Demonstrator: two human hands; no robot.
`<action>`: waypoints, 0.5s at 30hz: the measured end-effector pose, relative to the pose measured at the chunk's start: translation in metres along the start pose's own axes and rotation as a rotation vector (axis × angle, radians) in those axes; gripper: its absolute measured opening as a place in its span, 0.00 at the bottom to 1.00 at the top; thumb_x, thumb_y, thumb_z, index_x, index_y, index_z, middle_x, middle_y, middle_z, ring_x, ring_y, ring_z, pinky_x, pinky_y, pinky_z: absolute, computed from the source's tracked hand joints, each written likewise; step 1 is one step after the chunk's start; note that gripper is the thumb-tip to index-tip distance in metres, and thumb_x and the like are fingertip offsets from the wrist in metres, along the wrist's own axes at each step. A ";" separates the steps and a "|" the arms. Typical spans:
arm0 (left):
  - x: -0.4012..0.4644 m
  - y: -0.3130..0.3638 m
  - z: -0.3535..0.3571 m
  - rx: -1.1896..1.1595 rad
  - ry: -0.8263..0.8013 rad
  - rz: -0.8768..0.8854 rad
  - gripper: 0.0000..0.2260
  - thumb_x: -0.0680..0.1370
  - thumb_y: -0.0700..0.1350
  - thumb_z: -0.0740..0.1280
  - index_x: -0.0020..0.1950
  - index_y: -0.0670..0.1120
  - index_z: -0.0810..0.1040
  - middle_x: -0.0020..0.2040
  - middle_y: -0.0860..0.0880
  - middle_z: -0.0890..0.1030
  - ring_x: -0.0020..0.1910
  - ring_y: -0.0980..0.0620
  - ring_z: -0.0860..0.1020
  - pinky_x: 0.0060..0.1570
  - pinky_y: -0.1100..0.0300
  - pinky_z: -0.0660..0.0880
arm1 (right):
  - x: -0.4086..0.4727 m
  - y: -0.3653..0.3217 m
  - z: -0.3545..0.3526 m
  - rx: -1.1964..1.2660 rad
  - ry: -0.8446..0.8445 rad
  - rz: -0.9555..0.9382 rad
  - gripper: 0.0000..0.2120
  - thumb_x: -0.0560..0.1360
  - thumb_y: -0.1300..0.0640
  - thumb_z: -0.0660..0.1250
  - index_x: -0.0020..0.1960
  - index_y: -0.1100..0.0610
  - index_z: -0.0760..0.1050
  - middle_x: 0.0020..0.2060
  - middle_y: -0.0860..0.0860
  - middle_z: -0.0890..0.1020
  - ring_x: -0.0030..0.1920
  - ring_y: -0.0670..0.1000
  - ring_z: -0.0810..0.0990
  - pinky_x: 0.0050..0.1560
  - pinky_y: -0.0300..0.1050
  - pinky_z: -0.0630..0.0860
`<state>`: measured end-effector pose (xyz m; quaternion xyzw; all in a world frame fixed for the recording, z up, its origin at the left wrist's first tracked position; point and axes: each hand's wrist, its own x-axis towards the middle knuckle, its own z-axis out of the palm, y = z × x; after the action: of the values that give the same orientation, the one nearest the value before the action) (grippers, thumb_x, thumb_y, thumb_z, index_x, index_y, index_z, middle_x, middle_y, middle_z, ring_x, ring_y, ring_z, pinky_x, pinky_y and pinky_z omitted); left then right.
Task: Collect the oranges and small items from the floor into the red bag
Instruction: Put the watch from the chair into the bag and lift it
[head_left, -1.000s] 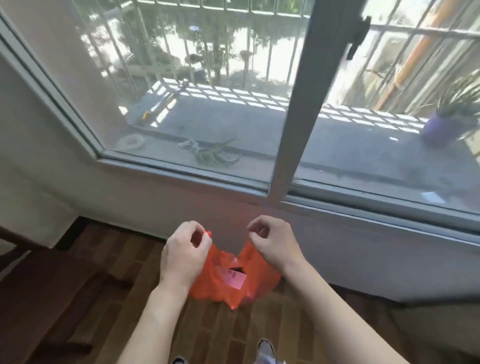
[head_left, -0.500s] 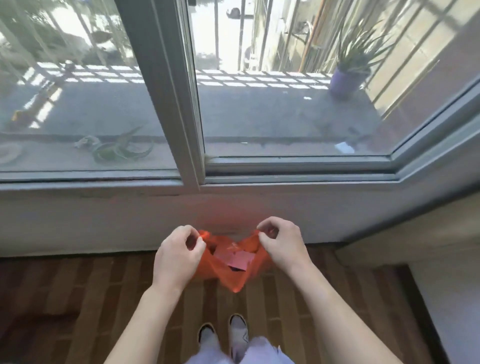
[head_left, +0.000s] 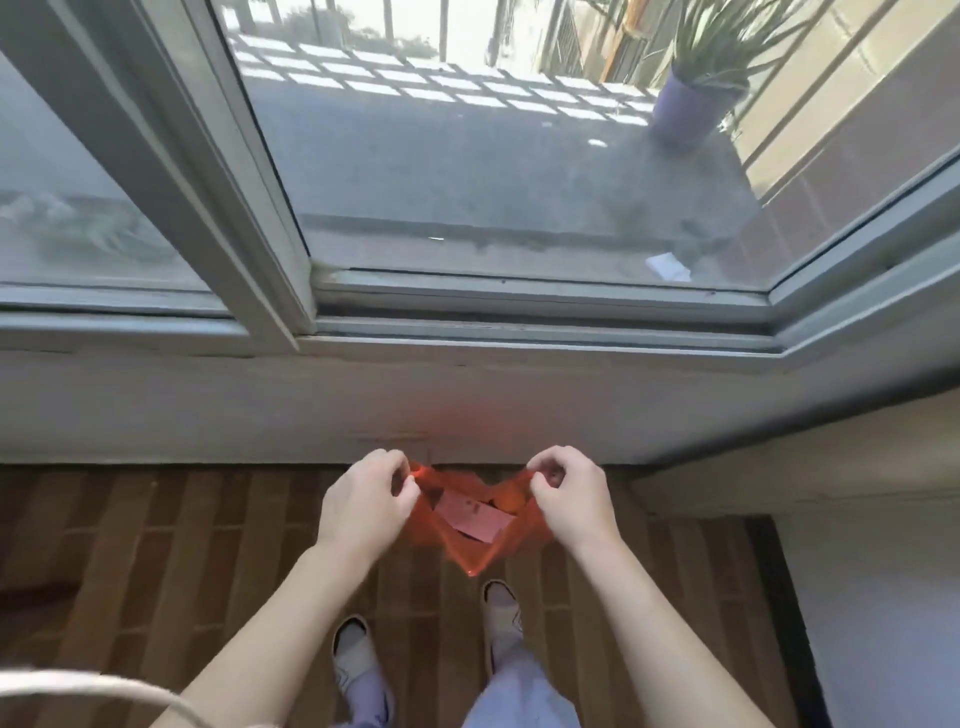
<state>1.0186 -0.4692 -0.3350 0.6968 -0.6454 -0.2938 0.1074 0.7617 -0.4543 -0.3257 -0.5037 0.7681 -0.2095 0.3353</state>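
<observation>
Everything here sits relative to the red bag (head_left: 470, 525), which hangs in the air in front of the low wall (head_left: 467, 405) under the window (head_left: 493, 171), above the wooden floor (head_left: 156, 545).

On the bag's left, the person's left hand (head_left: 363, 506) has its fingers curled tight, pinching the left edge of the bag's mouth. Between the hands the mouth is spread open, and inside lie a pink slip of paper (head_left: 472, 517) and, just to its right, an orange (head_left: 506, 501) tucked against the plastic. On the bag's right, the right hand (head_left: 566, 499) is closed the same way on the opposite edge. Below the bag, two slippered feet (head_left: 358, 660) stand on the boards.

No loose oranges or small things show on the floor near the bag, so I'd judge the gathering is close to finished or the rest lies out of sight. The step in hand looks like holding the mouth open to check the contents. Next would call for freeing one hand while the other keeps the bag from sagging.
</observation>
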 end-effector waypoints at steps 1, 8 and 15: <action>0.005 0.003 0.013 0.016 -0.004 -0.013 0.05 0.78 0.49 0.67 0.43 0.51 0.75 0.41 0.53 0.76 0.41 0.51 0.76 0.42 0.53 0.76 | 0.008 0.014 0.002 -0.015 -0.018 0.007 0.11 0.74 0.63 0.69 0.42 0.46 0.81 0.42 0.43 0.81 0.43 0.42 0.79 0.45 0.36 0.74; 0.026 0.010 0.112 0.082 -0.056 -0.129 0.05 0.79 0.49 0.66 0.45 0.50 0.77 0.42 0.52 0.75 0.42 0.46 0.77 0.40 0.53 0.76 | 0.061 0.102 0.022 -0.087 -0.194 0.079 0.10 0.76 0.61 0.68 0.43 0.47 0.80 0.45 0.42 0.82 0.47 0.42 0.80 0.46 0.35 0.72; 0.057 0.005 0.196 0.105 -0.091 -0.141 0.03 0.78 0.48 0.67 0.47 0.50 0.78 0.44 0.53 0.77 0.44 0.46 0.80 0.37 0.56 0.71 | 0.111 0.167 0.051 -0.157 -0.321 0.132 0.11 0.76 0.63 0.65 0.47 0.50 0.82 0.47 0.48 0.84 0.46 0.51 0.82 0.47 0.43 0.77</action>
<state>0.9068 -0.4795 -0.5052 0.7312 -0.6133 -0.2978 0.0205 0.6632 -0.4874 -0.5051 -0.5037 0.7502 -0.0434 0.4262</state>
